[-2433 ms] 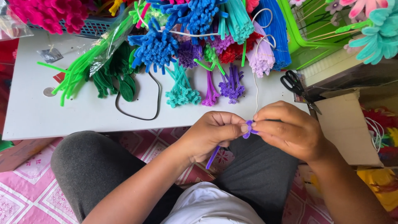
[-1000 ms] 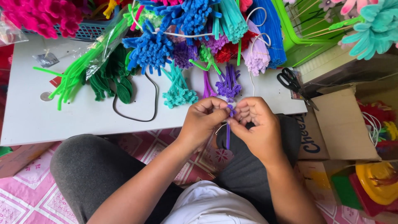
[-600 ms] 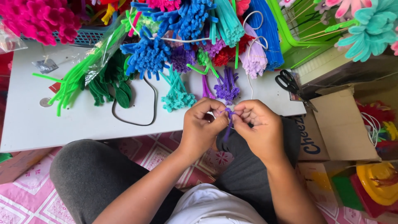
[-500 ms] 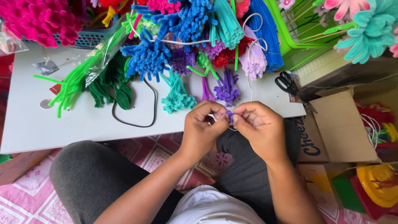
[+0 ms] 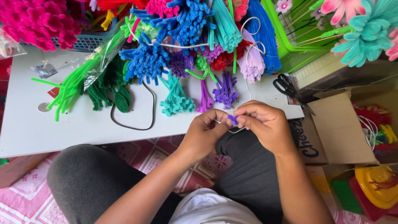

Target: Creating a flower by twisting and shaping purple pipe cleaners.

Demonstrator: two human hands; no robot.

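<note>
Bare white tabletop [image 5: 25, 128] lies open at nine o'clock of the left hand [image 5: 204, 133] and right hand [image 5: 265, 124]. Toward twelve, purple bundles [image 5: 225, 90] and teal bundles [image 5: 176, 99] crowd the way (a black cord [image 5: 137, 124] loops at ten); black scissors [image 5: 286, 86] and a cardboard box [image 5: 340, 128] block two and three o'clock.

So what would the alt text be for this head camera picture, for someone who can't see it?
Seen from above, a seated person's left hand and right hand pinch a small purple pipe cleaner piece at the edge of a white table. Bundles of colourful pipe cleaners and black scissors lie on it.
</note>
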